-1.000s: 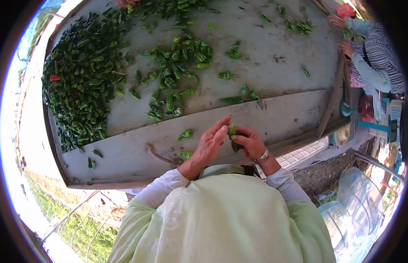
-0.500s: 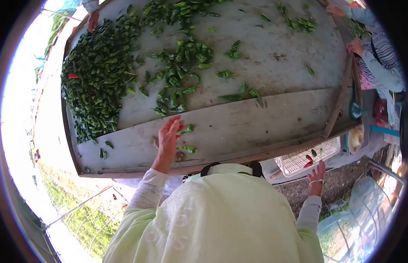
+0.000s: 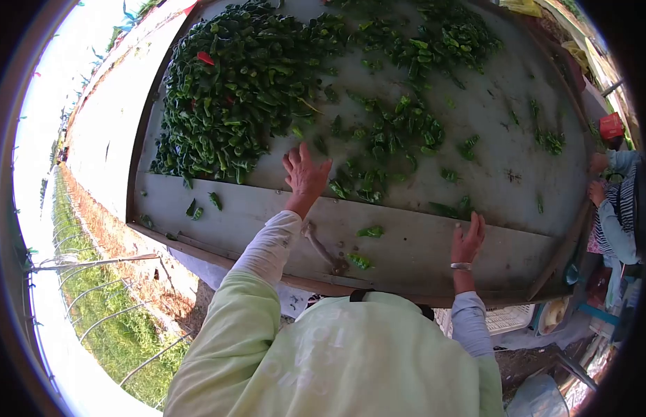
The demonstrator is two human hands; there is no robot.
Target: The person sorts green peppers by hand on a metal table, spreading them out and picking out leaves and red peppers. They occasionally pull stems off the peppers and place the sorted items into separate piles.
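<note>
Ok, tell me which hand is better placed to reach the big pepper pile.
Probably left: the left hand lies open beside the pepper pile, while the right hand rests back on the near board, away from it.

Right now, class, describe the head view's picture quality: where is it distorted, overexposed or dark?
Head view: fisheye distortion bows the near edge of the table into a curve; the left margin is blown out white by sunlight; the corners are black vignette; the pepper pile, the left hand and the right hand are sharp and evenly lit.
</note>
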